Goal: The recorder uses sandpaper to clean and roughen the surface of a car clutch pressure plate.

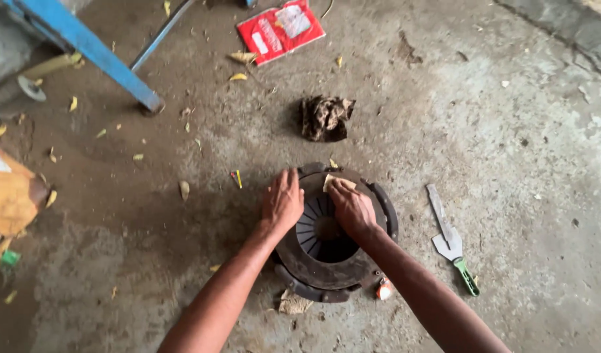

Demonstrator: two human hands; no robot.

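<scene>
A round dark metal clutch plate [326,261] lies flat on the dusty concrete floor [509,131]. The left hand [282,201] presses on its rim, fingers spread. The right hand [353,208] pinches a small tan piece of abrasive paper [332,181] against the ring. The plate looks to sit unevenly, so hard rubbing could rock it, and knuckles could catch the slotted spring fingers at its centre.

flat red packet [280,30] with white patches on floor, top centre.
</scene>
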